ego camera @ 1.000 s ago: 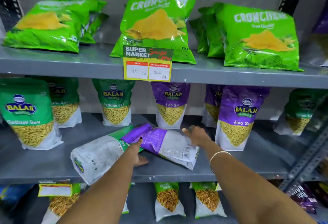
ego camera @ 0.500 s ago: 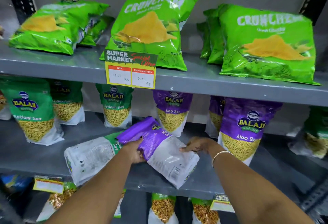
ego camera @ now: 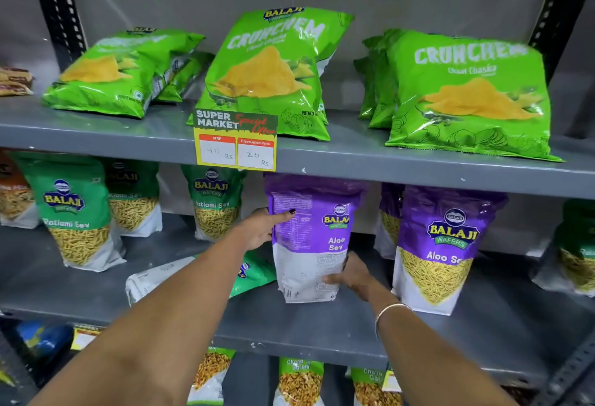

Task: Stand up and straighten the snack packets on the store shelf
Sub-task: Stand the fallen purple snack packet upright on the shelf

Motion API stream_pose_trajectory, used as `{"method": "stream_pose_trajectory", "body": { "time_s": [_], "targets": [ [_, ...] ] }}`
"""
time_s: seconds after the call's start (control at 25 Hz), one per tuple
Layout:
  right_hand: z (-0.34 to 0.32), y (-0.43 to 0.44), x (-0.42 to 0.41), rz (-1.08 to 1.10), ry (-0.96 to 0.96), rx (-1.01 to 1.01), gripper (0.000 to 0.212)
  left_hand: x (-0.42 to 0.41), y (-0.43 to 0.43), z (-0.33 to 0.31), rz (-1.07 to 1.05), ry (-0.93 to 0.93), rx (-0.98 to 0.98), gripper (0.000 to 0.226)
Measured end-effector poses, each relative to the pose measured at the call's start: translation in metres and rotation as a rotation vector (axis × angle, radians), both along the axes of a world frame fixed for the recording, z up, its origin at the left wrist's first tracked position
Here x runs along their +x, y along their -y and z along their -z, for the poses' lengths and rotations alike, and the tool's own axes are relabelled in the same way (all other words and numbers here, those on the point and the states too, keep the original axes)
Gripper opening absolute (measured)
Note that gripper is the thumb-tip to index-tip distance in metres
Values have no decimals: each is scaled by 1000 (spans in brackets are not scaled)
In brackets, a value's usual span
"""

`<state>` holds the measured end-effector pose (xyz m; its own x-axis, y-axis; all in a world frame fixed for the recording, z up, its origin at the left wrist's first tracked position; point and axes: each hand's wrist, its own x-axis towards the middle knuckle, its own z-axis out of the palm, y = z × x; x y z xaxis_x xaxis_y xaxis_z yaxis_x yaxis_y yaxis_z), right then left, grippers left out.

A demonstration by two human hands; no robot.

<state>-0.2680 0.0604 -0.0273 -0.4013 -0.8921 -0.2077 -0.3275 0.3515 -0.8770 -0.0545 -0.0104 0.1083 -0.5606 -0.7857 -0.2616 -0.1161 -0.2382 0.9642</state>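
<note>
Head camera view: a person is standing a purple Balaji Aloo Sev packet (ego camera: 309, 244) upright on the middle shelf (ego camera: 418, 334) of a store rack, its printed back turned toward the camera. The left hand (ego camera: 260, 228) is gripping the packet's upper left edge, thumb laid across the back panel, while the right hand (ego camera: 351, 273) is grasping its lower right corner, so both hands are closed on the one packet. The packet's base is sitting on or just above the shelf, between a standing green Ratlami Sev packet (ego camera: 214, 202) and a standing Aloo Sev packet (ego camera: 441, 244). The step in hand appears to be setting this packet on end. Just beside it, partly hidden under the left forearm, a green-and-white sev packet (ego camera: 254, 273) is lying flat on the shelf. The next move likely calls for turning the purple packet face-out, letting go once it balances, then lifting the fallen green one. Above, Crunchem chip bags (ego camera: 270, 74) are leaning behind a yellow price tag (ego camera: 235, 141).
</note>
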Motion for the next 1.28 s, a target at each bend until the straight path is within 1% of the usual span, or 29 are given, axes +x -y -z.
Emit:
{"method": "stream_pose_trajectory", "body": {
  "time_s": [0.04, 0.08, 0.16, 0.24, 0.28, 0.36, 0.44, 0.48, 0.52, 0.56, 0.64, 0.68, 0.76, 0.8, 0.84, 0.88, 0.92, 0.96, 1.0, 1.04, 1.12, 1.2, 1.24, 1.28],
  "targets": [
    [1, -3, 3, 51, 5, -28, 102, -4, 2, 6, -8, -1, -12, 19],
    [-8, -11, 14, 103, 0, -48, 93, -7, 5, 13, -24, -6, -30, 11],
    [-23, -26, 31, 185, -43, -36, 78, -9, 7, 25, -45, -38, -37, 13],
    [-25, -27, 34, 206, -84, -26, 72, -8, 5, 33, 16, -3, -28, 7],
    [-26, -27, 36, 212, -98, -19, 69, -8, 3, 38, 75, 69, -29, 9],
    [-27, -27, 35, 233, -73, 4, 67, -4, 0, 49, 181, 202, -42, 19],
    [-26, -28, 37, 267, 51, 41, 59, 2, -1, 58, 160, 289, -63, 30],
    [-25, -28, 39, 273, 87, 47, 48, 6, 1, 61, 159, 311, -68, 34],
    [-26, -29, 40, 271, 75, 59, 33, 9, 3, 62, 184, 314, -64, 35],
    [-28, -30, 41, 246, 58, 58, 24, 12, 5, 63, 218, 319, -53, 33],
    [-31, -32, 39, 165, 70, 63, 23, 12, 6, 63, 239, 344, -40, 29],
    [-33, -34, 36, 103, 90, 83, 30, 10, 3, 63, 224, 363, -79, 25],
    [-40, -39, 35, -97, 158, 146, 60, 1, -2, 69, 136, 381, -191, 19],
    [-43, -43, 37, -188, 206, 166, 66, -5, -3, 72, 92, 360, -216, 17],
    [-43, -43, 39, -264, 242, 161, 70, -9, -6, 73, 68, 332, -205, 24],
    [-44, -41, 43, -297, 248, 152, 72, -13, -9, 73, 71, 305, -172, 41],
    [-44, -39, 47, -309, 220, 130, 74, -16, -13, 69, 83, 292, -148, 58],
    [-44, -37, 51, -286, 150, 97, 75, -18, -15, 68, 92, 297, -147, 69],
    [-43, -35, 53, -246, 82, 49, 78, -20, -17, 68, 97, 311, -155, 75],
    [-46, -35, 51, -210, 43, 11, 80, -22, -19, 69, 108, 326, -168, 76],
    [-49, -35, 38, -209, 56, -16, 71, -23, -18, 71, 145, 358, -191, 65],
    [-52, -39, 18, -250, 76, 23, 57, -25, -12, 74, 135, 358, -194, 43],
    [-51, -40, 8, -258, 84, 61, 45, -26, -9, 75, 111, 358, -199, 30],
    [-55, -42, 3, -240, 108, 86, 32, -27, -6, 77, 75, 359, -206, 27]
  ]
}}
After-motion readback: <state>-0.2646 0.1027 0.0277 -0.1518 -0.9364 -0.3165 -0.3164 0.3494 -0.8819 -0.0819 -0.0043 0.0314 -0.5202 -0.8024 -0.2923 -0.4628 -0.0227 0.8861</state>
